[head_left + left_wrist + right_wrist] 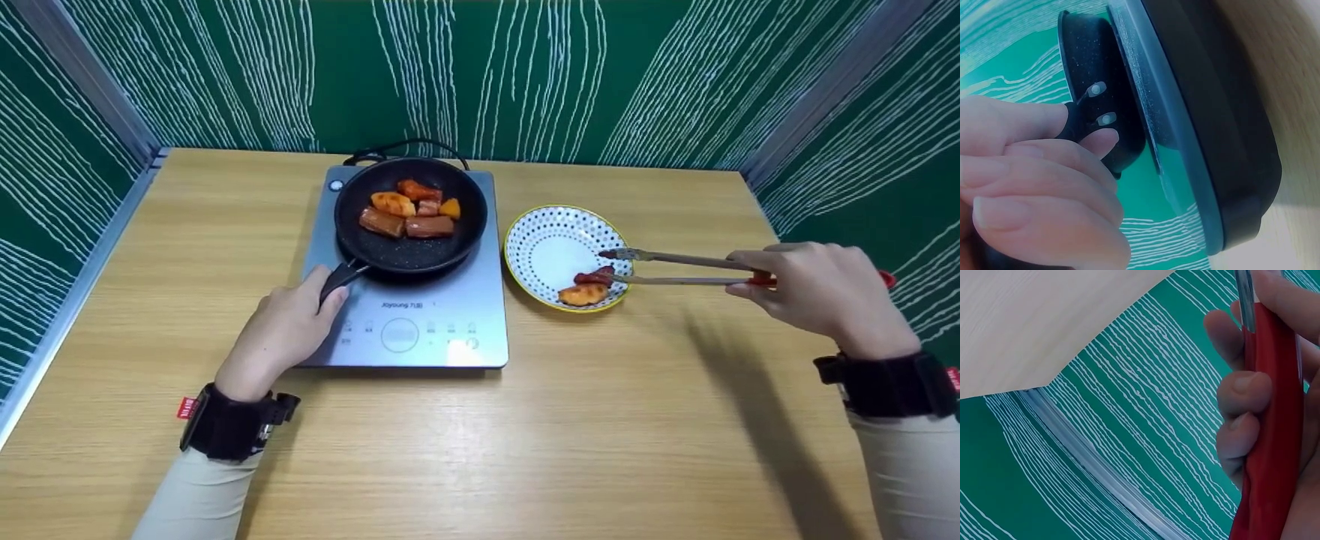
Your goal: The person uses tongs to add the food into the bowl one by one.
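**Set the sausage down cleanly, keep the pan steady**

Your right hand [821,289] has its fingers curled round the red grip of the tongs [679,270], squeezing them partly together; the tips sit over the dotted plate [536,251] at its 4 o'clock edge, at a red sausage piece [595,276]. Whether the tips pinch it or only touch it is hard to tell. An orange piece [583,295] lies just beside it, at 5 o'clock on the plate.

Ease your squeeze slowly so the sausage settles on the plate, not on the rim. Lift the tips straight up before swinging toward 9 o'clock, or you may drag the piece off the edge.

Your left hand [289,326] wraps the black handle [339,277] of the frying pan [410,217], thumb along the top. Hold it level on the induction cooker [420,330]; the five remaining pieces [409,210] sit toward the pan's 12 o'clock side.
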A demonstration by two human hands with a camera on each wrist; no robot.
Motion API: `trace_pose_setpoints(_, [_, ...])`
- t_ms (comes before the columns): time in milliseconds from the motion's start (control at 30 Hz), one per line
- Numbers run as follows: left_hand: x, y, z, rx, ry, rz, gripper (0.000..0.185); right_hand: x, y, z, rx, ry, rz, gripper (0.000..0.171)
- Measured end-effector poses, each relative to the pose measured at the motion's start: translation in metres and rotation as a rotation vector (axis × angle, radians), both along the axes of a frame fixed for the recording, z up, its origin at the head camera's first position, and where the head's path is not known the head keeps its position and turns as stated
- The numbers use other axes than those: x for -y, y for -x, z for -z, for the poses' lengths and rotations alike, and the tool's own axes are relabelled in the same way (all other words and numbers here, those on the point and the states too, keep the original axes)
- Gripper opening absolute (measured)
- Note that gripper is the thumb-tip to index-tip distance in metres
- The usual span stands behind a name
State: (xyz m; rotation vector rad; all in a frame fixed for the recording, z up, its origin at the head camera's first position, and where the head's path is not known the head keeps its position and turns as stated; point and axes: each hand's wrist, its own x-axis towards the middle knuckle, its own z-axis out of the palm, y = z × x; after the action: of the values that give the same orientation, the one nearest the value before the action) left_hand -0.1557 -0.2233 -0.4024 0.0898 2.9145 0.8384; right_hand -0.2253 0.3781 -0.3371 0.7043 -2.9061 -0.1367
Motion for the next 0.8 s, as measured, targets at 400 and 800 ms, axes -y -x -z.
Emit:
trace_pose_setpoints(400, [0.0,0.0,0.002,-0.019,0.007,0.003,0.027,-0.001,-0.001,0.001,0.025,-0.042,0.012,0.036])
trace_pose_setpoints(800, [-0.001,0.0,0.002,-0.017,0.01,0.006,0.027,0.002,0.004,0.012,0.024,-0.008,0.002,0.034])
